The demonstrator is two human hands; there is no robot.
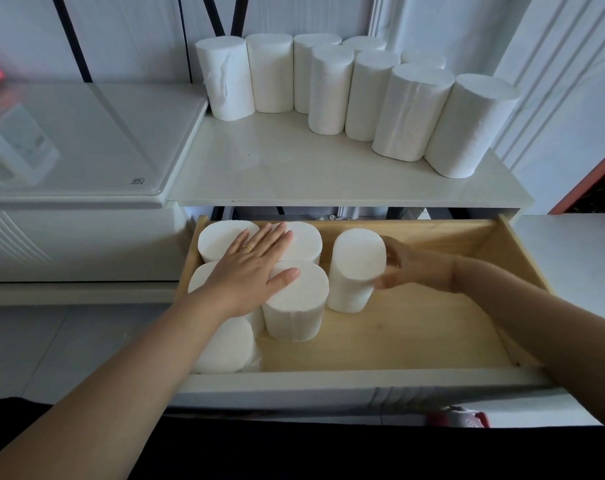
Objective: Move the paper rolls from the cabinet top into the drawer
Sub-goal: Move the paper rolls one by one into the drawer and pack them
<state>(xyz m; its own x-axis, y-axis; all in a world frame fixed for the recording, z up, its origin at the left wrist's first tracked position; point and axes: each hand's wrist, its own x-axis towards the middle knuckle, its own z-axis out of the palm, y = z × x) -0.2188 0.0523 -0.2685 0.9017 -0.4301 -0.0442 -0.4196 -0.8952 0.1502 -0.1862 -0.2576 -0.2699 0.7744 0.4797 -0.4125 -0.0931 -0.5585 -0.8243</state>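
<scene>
The wooden drawer is standing pulled open below the cabinet top. The left hand is lying flat, fingers spread and released, across the tops of the upright rolls packed in the drawer's left end. The right hand is grasping one roll by its side, upright on the drawer floor just beside that group. Nine more paper rolls are standing upright along the back and right of the cabinet top.

Nine rolls on cabinet top; six rolls in drawer.
</scene>
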